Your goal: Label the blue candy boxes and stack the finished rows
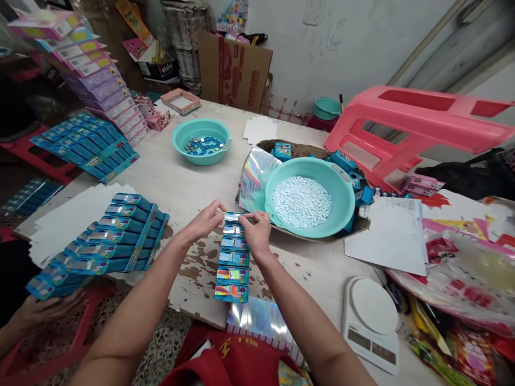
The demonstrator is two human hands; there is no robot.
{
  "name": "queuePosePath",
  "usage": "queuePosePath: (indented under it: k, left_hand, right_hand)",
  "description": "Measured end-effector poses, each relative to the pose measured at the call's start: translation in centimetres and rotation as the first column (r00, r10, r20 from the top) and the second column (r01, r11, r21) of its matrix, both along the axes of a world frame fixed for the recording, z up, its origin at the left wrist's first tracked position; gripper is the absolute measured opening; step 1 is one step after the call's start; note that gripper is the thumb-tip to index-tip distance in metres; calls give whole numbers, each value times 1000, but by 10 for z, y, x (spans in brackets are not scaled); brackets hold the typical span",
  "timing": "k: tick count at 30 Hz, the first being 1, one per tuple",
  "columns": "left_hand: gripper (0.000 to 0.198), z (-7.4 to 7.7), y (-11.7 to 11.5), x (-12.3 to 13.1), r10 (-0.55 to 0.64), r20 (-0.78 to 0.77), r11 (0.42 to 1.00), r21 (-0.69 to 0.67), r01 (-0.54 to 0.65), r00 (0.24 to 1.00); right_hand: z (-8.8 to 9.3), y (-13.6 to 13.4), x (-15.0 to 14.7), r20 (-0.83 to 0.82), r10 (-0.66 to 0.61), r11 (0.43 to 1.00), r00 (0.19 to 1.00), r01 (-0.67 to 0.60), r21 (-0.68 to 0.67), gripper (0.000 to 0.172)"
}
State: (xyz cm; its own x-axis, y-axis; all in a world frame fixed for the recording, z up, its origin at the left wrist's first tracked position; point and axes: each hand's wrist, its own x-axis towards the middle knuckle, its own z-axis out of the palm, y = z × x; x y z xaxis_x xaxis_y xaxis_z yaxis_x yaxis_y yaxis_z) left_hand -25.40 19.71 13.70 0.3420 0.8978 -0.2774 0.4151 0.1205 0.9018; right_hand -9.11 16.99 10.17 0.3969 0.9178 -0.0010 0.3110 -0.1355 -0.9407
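Note:
A row of several small blue candy boxes (233,259) with shiny strips lies in front of me, running toward the table's front edge. At its far end, my left hand (206,220) pinches the left side of the topmost box, fingers curled. From the other side, my right hand (257,230) grips the same box, thumb and fingers at its right end. What is between the fingertips is too small to make out. Below the row, a shiny holographic sheet (257,316) rests by my lap. Beyond my right hand stands a turquoise basin (346,201) of small white pellets.
Another turquoise basin (181,142) holds blue and silver discs. A white scale (374,305) stands at right, near plastic bags (475,268). Stacked blue boxes (132,230) are at left, with another person's hand (48,313) below them. A pink stool (422,115) lies at back right.

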Motion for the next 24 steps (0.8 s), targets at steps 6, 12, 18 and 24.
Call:
queuePosePath:
  k: [6, 12, 18, 24]
  left_hand:
    - [14, -29, 6, 6, 38, 118, 997, -76, -29, 992]
    - [23, -52, 3, 3, 267, -177, 964, 56, -261, 947]
    - [57, -48, -26, 18, 375, 172, 923, 16, -383, 911]
    - [70, -54, -42, 29, 241, 372, 960, -225, -166, 896]
  right_hand:
    - [-13, 10, -4, 14, -15, 999, 1000, 16, -45, 18]
    - [-14, 5, 5, -34, -41, 997, 999, 39, -67, 36]
    - [-27, -3, 5, -101, 73, 992, 992, -83, -91, 48]
    - [-32, 4, 8, -218, 119, 985, 969, -143, -99, 42]
